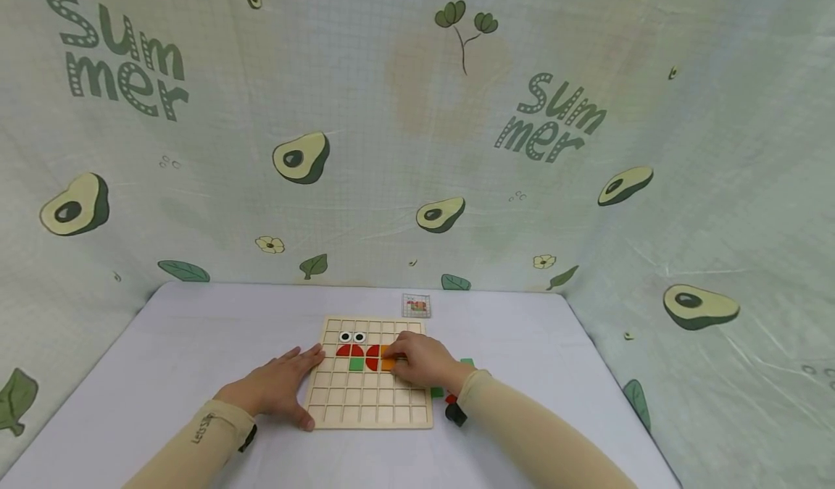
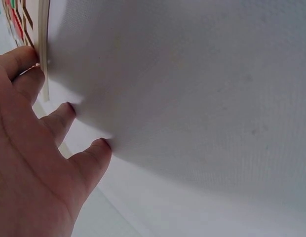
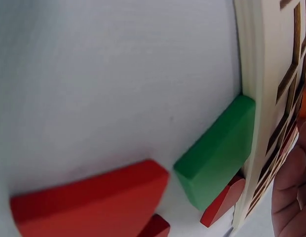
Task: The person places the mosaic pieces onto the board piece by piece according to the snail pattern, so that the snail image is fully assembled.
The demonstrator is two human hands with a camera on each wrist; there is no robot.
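Observation:
A wooden grid board [image 1: 346,398] lies on the table. On it sit two eye tiles [image 1: 352,337], red quarter-round blocks [image 1: 349,350], a green square block [image 1: 356,364] and orange blocks [image 1: 388,365]. My right hand [image 1: 420,358] reaches over the board's right side and pinches an orange block beside the red ones; its fingers cover part of that block. Spread along the board's left edge, my left hand [image 1: 280,384] has its thumb by the near corner. In the left wrist view, the fingers of that hand [image 2: 34,128] touch the board edge and the tabletop.
A small pattern card [image 1: 416,306] lies behind the board. Right of the board are loose blocks, with a green block [image 3: 217,153] against its edge and a larger red block [image 3: 94,202] beside that. Printed cloth [image 1: 365,112] hangs around the table.

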